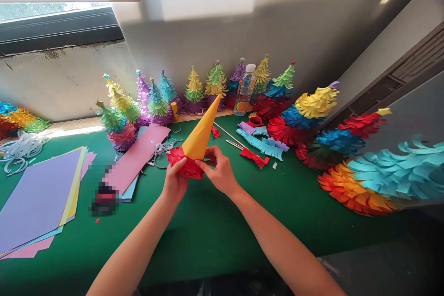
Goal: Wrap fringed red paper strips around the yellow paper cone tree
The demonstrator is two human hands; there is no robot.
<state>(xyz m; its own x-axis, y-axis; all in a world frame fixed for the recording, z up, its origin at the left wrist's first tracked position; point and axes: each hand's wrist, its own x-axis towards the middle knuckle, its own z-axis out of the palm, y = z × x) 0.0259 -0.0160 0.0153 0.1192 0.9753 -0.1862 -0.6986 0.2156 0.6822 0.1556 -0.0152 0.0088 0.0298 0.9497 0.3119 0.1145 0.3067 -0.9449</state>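
I hold a yellow paper cone (203, 132) above the green table (215, 231), its tip leaning up and to the right. A red fringed paper strip (183, 163) wraps round the cone's base. My left hand (174, 180) grips the base from the left, fingers closed on the red fringe. My right hand (219, 170) pinches the fringe and the cone's rim from the right. More fringed strips, blue (262, 144), red (254, 157) and purple (247, 127), lie just beyond my right hand.
Finished paper trees (194, 87) line the back wall, and larger ones (367, 180) lie along the right. A plastic bottle (244, 90) stands among them. Stacked coloured sheets (38, 199) and a pink sheet (137, 157) lie at left, with white paper curls (19, 148) and thin sticks (229, 135).
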